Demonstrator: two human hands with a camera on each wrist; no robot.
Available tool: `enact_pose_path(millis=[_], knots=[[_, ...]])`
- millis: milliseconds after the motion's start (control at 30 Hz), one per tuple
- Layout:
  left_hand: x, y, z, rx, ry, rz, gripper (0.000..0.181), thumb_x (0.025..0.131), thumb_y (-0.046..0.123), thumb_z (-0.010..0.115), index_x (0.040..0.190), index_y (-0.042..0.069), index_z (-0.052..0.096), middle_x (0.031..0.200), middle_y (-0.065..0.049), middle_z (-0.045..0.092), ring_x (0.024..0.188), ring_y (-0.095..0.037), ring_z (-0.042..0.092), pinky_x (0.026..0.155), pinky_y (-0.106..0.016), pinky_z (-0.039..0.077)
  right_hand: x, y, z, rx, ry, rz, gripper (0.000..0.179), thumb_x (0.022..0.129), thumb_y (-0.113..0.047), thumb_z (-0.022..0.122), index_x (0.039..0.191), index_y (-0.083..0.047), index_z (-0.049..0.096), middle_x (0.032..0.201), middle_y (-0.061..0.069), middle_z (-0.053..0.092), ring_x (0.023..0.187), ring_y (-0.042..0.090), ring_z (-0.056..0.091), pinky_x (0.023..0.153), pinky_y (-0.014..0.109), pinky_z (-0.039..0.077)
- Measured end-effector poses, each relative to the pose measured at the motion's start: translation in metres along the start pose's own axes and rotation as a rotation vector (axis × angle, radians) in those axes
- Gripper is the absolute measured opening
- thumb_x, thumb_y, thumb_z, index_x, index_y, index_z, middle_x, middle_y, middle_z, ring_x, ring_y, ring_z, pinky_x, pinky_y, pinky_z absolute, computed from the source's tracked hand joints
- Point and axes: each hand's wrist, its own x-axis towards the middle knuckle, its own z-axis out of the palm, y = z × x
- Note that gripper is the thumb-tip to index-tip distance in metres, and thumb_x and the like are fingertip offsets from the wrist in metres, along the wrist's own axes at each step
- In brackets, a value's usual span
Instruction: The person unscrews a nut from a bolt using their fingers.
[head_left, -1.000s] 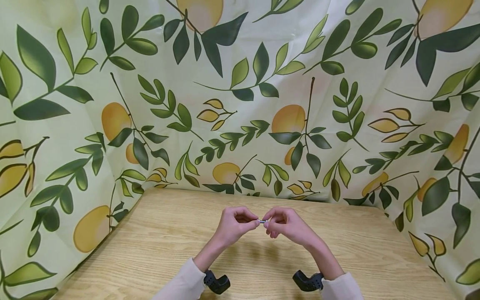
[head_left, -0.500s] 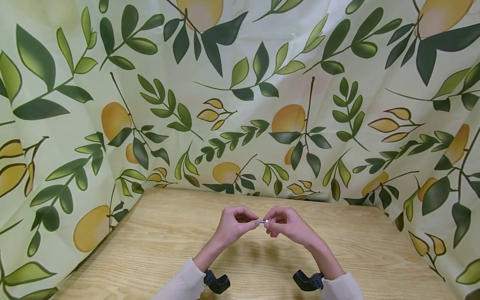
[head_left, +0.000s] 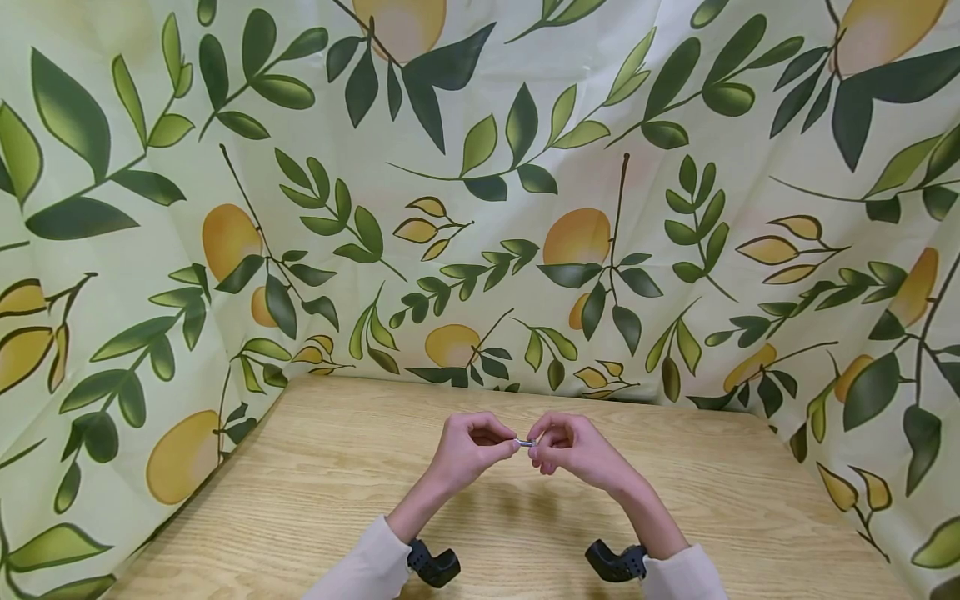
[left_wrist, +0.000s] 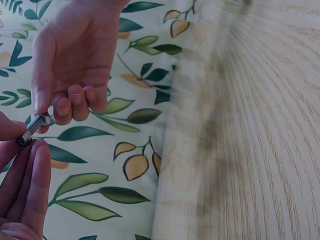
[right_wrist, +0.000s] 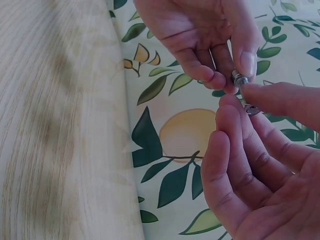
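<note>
Both hands meet above the wooden table over a small silver bolt (head_left: pixel 527 443) that lies roughly level between them. The left hand (head_left: pixel 474 450) pinches one end with thumb and fingertips. At the other end, the right hand (head_left: pixel 576 452) grips with thumb and index finger. Threads show along the bolt (left_wrist: pixel 34 126) in the left wrist view, and a hex-shaped piece (left_wrist: pixel 46 119) sits at its right-hand end by the right fingertips. Ring-like metal (right_wrist: pixel 239 77) surrounds the left-hand end in the right wrist view, partly covered by the left fingers.
A light wood table (head_left: pixel 337 483) extends beneath the hands. Behind it and at both sides hangs a cloth (head_left: pixel 480 225) printed with leaves and fruit. Black wrist mounts (head_left: pixel 435 567) are strapped at the pale sleeves (head_left: pixel 363 567).
The right fingertips have shifted slightly at the bolt's end, which looks darker than half a second ago. Both hands otherwise keep their place, and the left one still holds its end.
</note>
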Motion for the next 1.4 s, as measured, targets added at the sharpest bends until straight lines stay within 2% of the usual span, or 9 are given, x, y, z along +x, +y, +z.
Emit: enact_pose_path(millis=[200,300,433,567,700,900,1133,1233,1400], knots=[[-0.0002,0.0000,0.0003,-0.005,0.004,0.000,0.011,0.085,0.006,0.081,0.092,-0.002,0.078,0.090,-0.023,0.076,0.073,-0.008,0.073,0.071,-0.023,0.061,0.0000,-0.0009,-0.0003,-0.024,0.003,0.007,0.020,0.096,-0.008,0.064,0.111,0.005,0.065,0.082,0.011,0.074,0.068,0.018,0.068,0.068,0.033,0.061],[-0.0003,-0.0002,0.0005,-0.010,0.005,0.002,0.011,0.085,0.006,0.081,0.091,-0.002,0.078,0.089,-0.022,0.076,0.073,-0.008,0.073,0.071,-0.023,0.061,-0.0001,-0.0003,-0.0010,-0.022,0.002,0.005,0.019,0.096,-0.007,0.064,0.110,0.006,0.065,0.081,0.006,0.074,0.068,0.017,0.068,0.069,0.035,0.062],[-0.0004,0.0002,0.0007,-0.005,0.001,0.001,0.012,0.085,0.006,0.081,0.092,-0.002,0.078,0.090,-0.022,0.076,0.073,-0.008,0.073,0.071,-0.023,0.061,-0.0005,-0.0003,-0.0012,0.002,-0.002,0.002,0.020,0.094,-0.004,0.063,0.111,0.007,0.062,0.082,0.010,0.073,0.069,0.016,0.068,0.069,0.039,0.063],[-0.0007,0.0005,0.0005,-0.001,-0.002,-0.005,0.012,0.085,0.006,0.081,0.093,-0.002,0.078,0.091,-0.024,0.076,0.073,-0.008,0.073,0.071,-0.022,0.061,-0.0004,-0.0004,-0.0012,-0.020,-0.002,-0.003,0.022,0.095,-0.005,0.064,0.111,0.009,0.063,0.083,0.015,0.073,0.069,0.017,0.068,0.068,0.036,0.062],[-0.0011,0.0012,0.0007,0.000,-0.004,-0.003,0.013,0.085,0.007,0.081,0.093,-0.003,0.078,0.091,-0.024,0.076,0.073,-0.008,0.073,0.071,-0.022,0.061,-0.0008,-0.0015,-0.0009,-0.022,0.002,0.002,0.020,0.094,-0.004,0.063,0.109,0.008,0.064,0.083,0.011,0.074,0.069,0.018,0.068,0.069,0.036,0.062],[-0.0009,0.0010,0.0005,0.011,-0.006,0.004,0.012,0.085,0.007,0.081,0.093,-0.002,0.078,0.090,-0.023,0.076,0.073,-0.008,0.072,0.070,-0.022,0.061,-0.0010,-0.0014,-0.0004,-0.019,-0.004,0.004,0.020,0.095,-0.005,0.064,0.110,0.008,0.063,0.084,0.016,0.073,0.069,0.017,0.068,0.068,0.035,0.062],[-0.0009,0.0007,0.0008,0.006,-0.007,0.008,0.012,0.085,0.006,0.081,0.093,-0.002,0.078,0.090,-0.024,0.075,0.073,-0.008,0.072,0.070,-0.022,0.061,-0.0013,-0.0027,0.0002,-0.025,-0.003,0.021,0.022,0.093,-0.004,0.065,0.110,0.010,0.062,0.085,0.016,0.073,0.070,0.019,0.069,0.069,0.034,0.062],[-0.0008,0.0008,0.0007,0.006,-0.005,0.004,0.012,0.085,0.006,0.081,0.092,-0.002,0.078,0.090,-0.024,0.075,0.072,-0.007,0.072,0.070,-0.022,0.061,-0.0014,-0.0033,-0.0002,-0.034,-0.002,0.025,0.024,0.094,-0.006,0.066,0.112,0.010,0.062,0.085,0.020,0.073,0.069,0.017,0.069,0.069,0.035,0.062],[-0.0009,0.0011,0.0009,0.001,-0.005,-0.002,0.012,0.085,0.006,0.081,0.092,-0.003,0.077,0.090,-0.025,0.075,0.072,-0.007,0.072,0.070,-0.021,0.060,-0.0012,-0.0032,-0.0005,-0.038,0.000,0.029,0.024,0.095,-0.007,0.066,0.110,0.011,0.063,0.083,0.018,0.073,0.068,0.016,0.068,0.068,0.034,0.062]])
